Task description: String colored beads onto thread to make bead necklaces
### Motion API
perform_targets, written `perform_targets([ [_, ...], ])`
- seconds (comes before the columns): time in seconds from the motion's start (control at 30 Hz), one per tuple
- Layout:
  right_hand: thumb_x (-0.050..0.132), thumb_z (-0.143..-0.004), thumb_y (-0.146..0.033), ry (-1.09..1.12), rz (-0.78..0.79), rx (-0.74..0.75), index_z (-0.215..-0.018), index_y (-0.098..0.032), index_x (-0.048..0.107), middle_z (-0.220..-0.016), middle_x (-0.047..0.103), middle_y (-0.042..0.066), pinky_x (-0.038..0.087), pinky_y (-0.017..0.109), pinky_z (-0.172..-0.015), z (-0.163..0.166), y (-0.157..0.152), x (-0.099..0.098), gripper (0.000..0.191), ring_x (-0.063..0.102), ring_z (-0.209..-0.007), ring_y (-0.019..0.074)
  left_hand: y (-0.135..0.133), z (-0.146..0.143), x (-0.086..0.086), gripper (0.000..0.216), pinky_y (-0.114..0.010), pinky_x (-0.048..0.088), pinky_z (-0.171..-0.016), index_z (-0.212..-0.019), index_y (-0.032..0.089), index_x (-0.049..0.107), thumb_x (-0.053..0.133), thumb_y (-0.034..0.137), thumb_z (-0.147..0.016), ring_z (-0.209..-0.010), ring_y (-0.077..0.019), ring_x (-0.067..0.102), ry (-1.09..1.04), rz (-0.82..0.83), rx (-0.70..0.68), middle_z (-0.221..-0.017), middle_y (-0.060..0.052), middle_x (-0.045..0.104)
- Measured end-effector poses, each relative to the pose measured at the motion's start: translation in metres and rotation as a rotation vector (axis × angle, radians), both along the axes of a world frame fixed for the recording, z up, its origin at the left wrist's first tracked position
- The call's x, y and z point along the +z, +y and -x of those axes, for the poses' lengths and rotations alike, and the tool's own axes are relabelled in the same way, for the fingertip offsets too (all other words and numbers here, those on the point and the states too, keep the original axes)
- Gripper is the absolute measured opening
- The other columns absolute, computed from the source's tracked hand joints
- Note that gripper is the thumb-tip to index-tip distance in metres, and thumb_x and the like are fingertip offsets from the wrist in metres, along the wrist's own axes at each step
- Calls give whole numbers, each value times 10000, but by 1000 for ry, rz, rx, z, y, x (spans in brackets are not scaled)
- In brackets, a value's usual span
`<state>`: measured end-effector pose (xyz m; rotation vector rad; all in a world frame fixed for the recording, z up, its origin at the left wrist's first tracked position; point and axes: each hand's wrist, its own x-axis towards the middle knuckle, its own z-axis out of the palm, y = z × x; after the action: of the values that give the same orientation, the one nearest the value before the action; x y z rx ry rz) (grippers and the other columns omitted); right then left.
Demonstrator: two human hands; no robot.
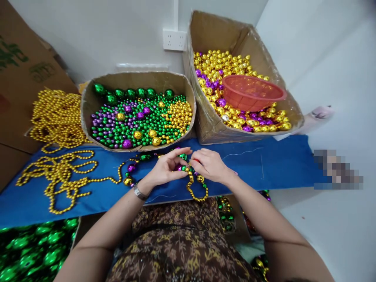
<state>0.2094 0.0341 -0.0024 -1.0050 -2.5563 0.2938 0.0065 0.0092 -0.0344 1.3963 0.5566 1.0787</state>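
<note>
My left hand [167, 166], with a watch [140, 193] on its wrist, pinches a beaded necklace [131, 168] of green, purple and gold beads, thumb and forefinger together at the strand. A gold bead loop [199, 199] hangs below the fingertips over the table edge. Close against it, my right hand [210, 164] is closed, its fingertips meeting the strand. A small red object [196, 160] shows between its fingers; its kind is too hidden to tell. To the left, a gold bead chain [64, 180] lies loosely coiled, its end running to the necklace.
A cardboard box [138, 149] of green, purple and gold beads stands behind my hands. A taller box [217, 135] holds gold and purple beads and a red basket [249, 102]. Gold strands [55, 113] are heaped left. Blue cloth [282, 168] covers the table; large green beads [32, 246] are below.
</note>
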Motion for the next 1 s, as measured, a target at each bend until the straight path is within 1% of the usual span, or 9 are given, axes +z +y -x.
perform_targets([
  [0.13,332,-983,-361,-34,-48,5,-777,-194,610,-712,608,42,321,286,-653,0,2,-2,384,462,-689,166,1,0,1,687,-267,579,-764,-1349,258,535,784,150,-717,-885,-137,655,5,15,-4,-1342,-147,567],
  [0.33,301,-990,-431,-95,-106,7,-800,-187,619,-728,608,51,323,282,-641,0,1,-1,443,458,-709,169,2,-2,1,672,-268,586,-747,-1342,249,542,783,162,-721,-873,-141,665,-3,17,-5,-1319,-142,588],
  [0.5,347,-970,-453,-81,-102,-18,-830,-190,622,-771,611,65,352,286,-658,-6,1,5,406,478,-759,188,1,-2,0,668,-262,588,-749,-1331,249,553,790,154,-714,-877,-139,668,-16,19,10,-1321,-140,587],
  [0.6,385,-959,-471,44,-32,-76,-877,-198,610,-833,636,65,393,300,-725,-17,-2,8,364,520,-816,194,1,-1,1,676,-266,591,-757,-1339,251,542,790,165,-717,-888,-143,668,13,6,29,-1343,-139,573],
  [0.7,456,-939,-446,262,120,-146,-955,-210,592,-904,653,50,434,301,-762,-24,-13,5,273,575,-837,182,1,-1,7,674,-268,589,-763,-1352,256,519,777,172,-735,-890,-144,671,53,-55,66,-1352,-135,561],
  [0.77,538,-900,-434,423,256,-197,-1008,-217,578,-904,653,32,459,273,-687,-22,-25,-1,245,592,-756,156,2,-3,12,659,-270,585,-771,-1341,242,516,775,178,-739,-880,-144,673,85,-123,111,-1307,-130,580],
  [0.83,614,-853,-431,553,357,-249,-1034,-221,567,-877,656,14,461,246,-600,-14,-38,-9,281,588,-674,133,2,-4,17,588,-275,577,-794,-1279,213,545,778,190,-739,-890,-151,672,126,-187,157,-1187,-107,624],
  [0.9,631,-845,-420,644,367,-308,-1020,-223,572,-863,666,7,470,239,-582,-4,-49,-15,270,603,-663,130,1,-4,21,475,-267,568,-797,-1173,184,579,778,204,-742,-892,-152,666,169,-236,196,-1029,-71,654],
  [1.0,599,-880,-369,693,263,-357,-1005,-228,602,-884,687,14,503,257,-655,5,-55,-17,189,646,-741,148,0,-3,26,359,-252,561,-768,-1032,164,589,785,226,-737,-844,-139,655,245,-310,242,-907,-44,658],
])
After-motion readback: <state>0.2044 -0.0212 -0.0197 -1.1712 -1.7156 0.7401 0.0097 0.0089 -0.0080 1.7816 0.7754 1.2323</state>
